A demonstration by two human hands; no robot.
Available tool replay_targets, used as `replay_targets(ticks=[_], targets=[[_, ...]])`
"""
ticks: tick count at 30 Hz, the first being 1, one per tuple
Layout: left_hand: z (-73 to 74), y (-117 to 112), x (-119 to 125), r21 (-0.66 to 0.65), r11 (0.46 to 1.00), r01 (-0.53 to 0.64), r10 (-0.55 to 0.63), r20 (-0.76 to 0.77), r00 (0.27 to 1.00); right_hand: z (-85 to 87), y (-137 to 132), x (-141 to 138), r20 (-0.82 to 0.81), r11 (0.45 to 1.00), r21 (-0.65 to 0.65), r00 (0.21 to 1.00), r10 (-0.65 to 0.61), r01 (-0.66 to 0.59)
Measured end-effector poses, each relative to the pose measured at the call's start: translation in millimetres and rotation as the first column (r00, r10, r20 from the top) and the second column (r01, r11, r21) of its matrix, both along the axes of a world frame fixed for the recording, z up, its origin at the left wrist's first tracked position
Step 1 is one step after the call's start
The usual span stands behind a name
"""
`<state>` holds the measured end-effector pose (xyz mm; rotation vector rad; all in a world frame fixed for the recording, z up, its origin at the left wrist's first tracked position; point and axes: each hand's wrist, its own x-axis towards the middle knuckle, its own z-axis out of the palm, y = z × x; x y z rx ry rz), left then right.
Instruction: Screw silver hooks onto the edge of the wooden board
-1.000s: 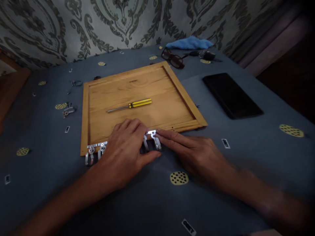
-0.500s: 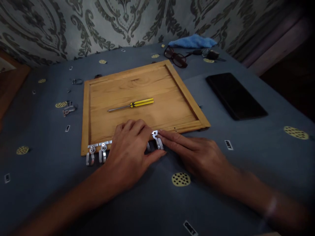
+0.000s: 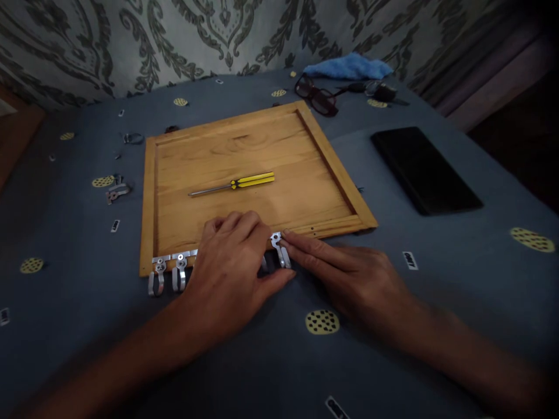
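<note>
A metal hook rail (image 3: 169,258) lies along the near edge of a framed wooden board (image 3: 148,198). Two of its hooks show at the left, fixed with cross-head screws, and another hook (image 3: 278,247) shows at its right end. My left hand (image 3: 233,250) is closed over the rail's middle and the board edge, its thumb low on the near side; the rail beneath is hidden. With the fingertips of my right hand (image 3: 349,267) I grip the rail's right end, beside that hook. A yellow-and-black screwdriver (image 3: 251,180) rests on the board, its tip to the left.
Loose metal hooks (image 3: 117,189) lie left of the board on the blue patterned cloth (image 3: 78,233). To the right is a black tablet-like slab (image 3: 425,169). Dark-framed glasses (image 3: 321,99), keys (image 3: 379,90) and a blue cloth (image 3: 349,67) lie at the back, near a patterned curtain (image 3: 209,35).
The view has shifted slightly. Both hands keep the same hold on the hook rail, and the screwdriver and board stay in place.
</note>
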<state>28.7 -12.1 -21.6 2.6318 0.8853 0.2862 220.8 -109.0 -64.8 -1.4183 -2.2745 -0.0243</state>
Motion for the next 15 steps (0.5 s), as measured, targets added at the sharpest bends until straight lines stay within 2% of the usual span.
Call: replay_targets(ticks=[15], targets=[[-1.0,0.1,-0.9,0.005,1.0,0.007,-0.007,0.017,1.0,-2.2,-1.7,0.2,-0.046,1.0,-0.024,0.999,-0.02,0.019]])
